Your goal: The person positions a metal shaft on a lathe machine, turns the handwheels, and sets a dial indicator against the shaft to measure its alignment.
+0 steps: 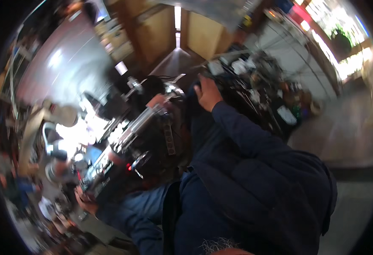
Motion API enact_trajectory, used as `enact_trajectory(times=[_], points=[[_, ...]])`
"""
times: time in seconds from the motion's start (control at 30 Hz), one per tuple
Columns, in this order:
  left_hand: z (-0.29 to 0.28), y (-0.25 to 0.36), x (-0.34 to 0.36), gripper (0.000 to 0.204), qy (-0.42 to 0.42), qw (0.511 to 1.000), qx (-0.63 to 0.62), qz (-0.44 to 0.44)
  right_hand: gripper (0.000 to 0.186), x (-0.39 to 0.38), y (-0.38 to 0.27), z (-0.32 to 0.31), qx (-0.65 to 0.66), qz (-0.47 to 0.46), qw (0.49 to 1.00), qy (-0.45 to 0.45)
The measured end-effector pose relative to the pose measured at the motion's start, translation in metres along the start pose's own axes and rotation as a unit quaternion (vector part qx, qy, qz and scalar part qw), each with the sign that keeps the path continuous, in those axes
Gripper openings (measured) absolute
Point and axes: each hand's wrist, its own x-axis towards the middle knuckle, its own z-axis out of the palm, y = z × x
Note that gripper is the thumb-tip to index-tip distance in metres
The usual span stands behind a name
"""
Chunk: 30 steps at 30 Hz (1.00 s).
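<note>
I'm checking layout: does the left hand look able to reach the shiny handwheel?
Probably yes: the left hand is by the left end of the machine, and nothing visible blocks its way to the shiny handwheel, though blur hides detail.

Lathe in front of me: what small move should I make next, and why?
Perhaps bring your right hand in toward the shiny handwheel on the lathe: neither hand is on that wheel, your left hand is at the lathe's lower-left end, and your right is out past the other end.
</note>
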Motion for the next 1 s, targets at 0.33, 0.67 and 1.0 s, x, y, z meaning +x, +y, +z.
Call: enact_trajectory(times=[0.33,0.67,1.0], points=[[-0.011,-0.004,0.026,0.033,0.02,0.993,0.079,0.083,0.051,-0.07,0.117,-0.036,-0.042,0.053,0.997,0.025],[-0.013,0.041,0.04,0.034,-0.121,0.966,0.012,-0.227,0.022,-0.061,0.296,-0.14,-0.301,0.243,0.894,0.226],[-0.013,0.019,0.047,0.034,-0.22,0.965,0.123,-0.067,0.023,-0.048,0.336,-0.182,-0.398,0.306,0.858,0.106]])
